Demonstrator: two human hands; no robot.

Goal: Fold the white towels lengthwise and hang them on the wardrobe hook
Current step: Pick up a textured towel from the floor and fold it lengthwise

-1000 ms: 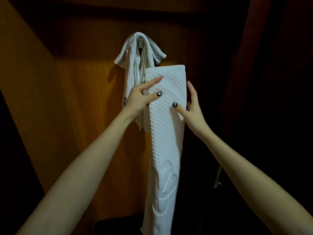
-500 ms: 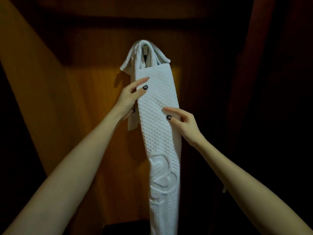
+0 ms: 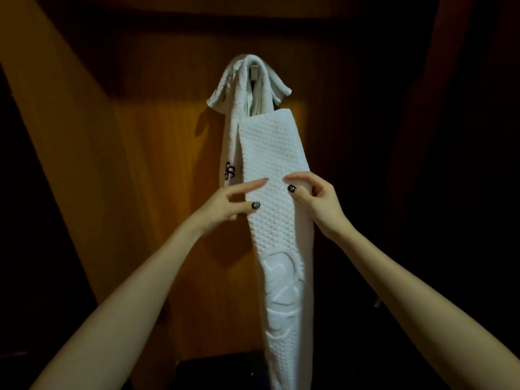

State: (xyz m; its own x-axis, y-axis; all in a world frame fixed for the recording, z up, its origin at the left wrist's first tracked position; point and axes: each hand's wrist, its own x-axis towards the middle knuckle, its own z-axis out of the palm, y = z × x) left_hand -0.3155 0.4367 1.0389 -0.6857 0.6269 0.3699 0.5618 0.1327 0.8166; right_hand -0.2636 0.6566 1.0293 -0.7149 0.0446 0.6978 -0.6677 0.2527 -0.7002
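Folded towel (image 3: 270,153) stood upright just below hook (image 3: 254,71), in front of hung towel (image 3: 232,130). Left grip (image 3: 225,206) and right grip (image 3: 318,204) each pinched one long edge. Judged: keep layers pinched together, lift top squarely over hook.

Hook (image 3: 254,71) mostly hidden under draped towel (image 3: 229,130), folded towel (image 3: 271,153) — lower end cut off, dark emblem (image 3: 230,170) unreadable

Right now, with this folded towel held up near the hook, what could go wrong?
The hook is already mostly covered by the hung towel, so the folded towel may find little to catch on and slide off, or drag the first one down. Your left grip and right grip pinch only its edges at mid-height; the free top could flop over and undo the fold.
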